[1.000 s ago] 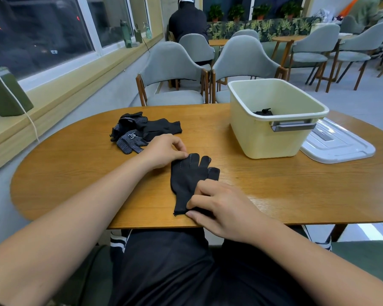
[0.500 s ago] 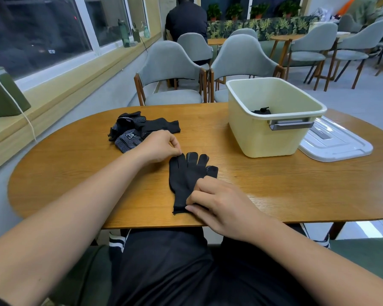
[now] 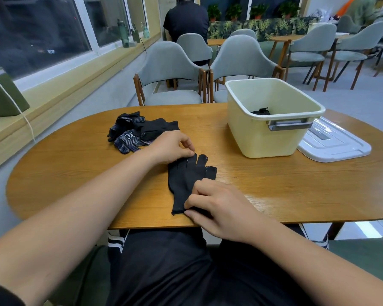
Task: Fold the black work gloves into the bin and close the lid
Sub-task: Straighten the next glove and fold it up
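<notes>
- I see my right hand (image 3: 219, 208) pinching the cuff of the flat black glove (image 3: 186, 180); left hand (image 3: 170, 146) nips its fingertips.
- That glove lies near-left of the bin (image 3: 272, 138).
- Glove pile (image 3: 137, 133) farther left of the bin; lid (image 3: 334, 144) touching its right.

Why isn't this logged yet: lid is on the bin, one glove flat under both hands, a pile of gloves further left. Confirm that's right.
Not quite. The lid is off, lying on the table to the right of the open bin, as the head view shows. The rest holds: one glove lies flat with the left hand at its fingertips and the right hand at its cuff, and the pile sits further left.
</notes>
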A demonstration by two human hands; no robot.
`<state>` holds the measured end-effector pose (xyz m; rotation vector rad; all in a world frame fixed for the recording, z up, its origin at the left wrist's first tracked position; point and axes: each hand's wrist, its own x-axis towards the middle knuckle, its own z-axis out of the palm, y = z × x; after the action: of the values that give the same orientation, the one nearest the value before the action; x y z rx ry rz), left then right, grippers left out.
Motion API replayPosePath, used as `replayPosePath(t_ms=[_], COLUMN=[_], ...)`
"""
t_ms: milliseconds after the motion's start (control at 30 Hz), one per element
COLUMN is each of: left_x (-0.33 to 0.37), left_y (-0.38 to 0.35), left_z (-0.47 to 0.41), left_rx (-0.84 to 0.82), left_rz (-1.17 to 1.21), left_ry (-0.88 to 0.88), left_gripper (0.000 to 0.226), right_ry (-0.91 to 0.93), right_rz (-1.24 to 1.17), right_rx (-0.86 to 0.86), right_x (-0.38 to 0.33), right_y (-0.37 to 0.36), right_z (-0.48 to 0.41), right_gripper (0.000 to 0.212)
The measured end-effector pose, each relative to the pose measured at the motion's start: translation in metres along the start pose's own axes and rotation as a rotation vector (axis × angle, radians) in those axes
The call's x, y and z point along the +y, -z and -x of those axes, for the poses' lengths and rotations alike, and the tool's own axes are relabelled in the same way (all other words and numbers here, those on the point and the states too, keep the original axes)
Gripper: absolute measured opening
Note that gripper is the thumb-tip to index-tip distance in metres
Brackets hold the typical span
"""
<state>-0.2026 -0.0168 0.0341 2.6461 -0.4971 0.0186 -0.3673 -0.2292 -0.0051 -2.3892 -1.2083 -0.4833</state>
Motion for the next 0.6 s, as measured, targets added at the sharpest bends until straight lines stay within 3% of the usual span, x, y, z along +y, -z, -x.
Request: replayPosePath(t_ms=[267, 433, 600], left_x=[0.006, 0.003, 0.001], left_y=[0.003, 0.01, 0.009], left_z=[-0.003, -0.001, -0.002], left_rx=[0.002, 0.05, -0.004], left_rz=[-0.074, -0.05, -0.075], left_ry=[-0.029, 0.026, 0.072], left_gripper=[0.006, 0.008, 0.008], right_ry=[-0.001, -0.001, -0.007], right_rz=[0.002, 0.001, -0.005], right_rx=[-0.004, -0.003, -0.003], right_x=[0.0, -0.001, 0.0], right_y=[0.0, 0.0, -0.001], right_z=[0.0, 0.001, 0.0], right_gripper=[0.017, 0.017, 0.017])
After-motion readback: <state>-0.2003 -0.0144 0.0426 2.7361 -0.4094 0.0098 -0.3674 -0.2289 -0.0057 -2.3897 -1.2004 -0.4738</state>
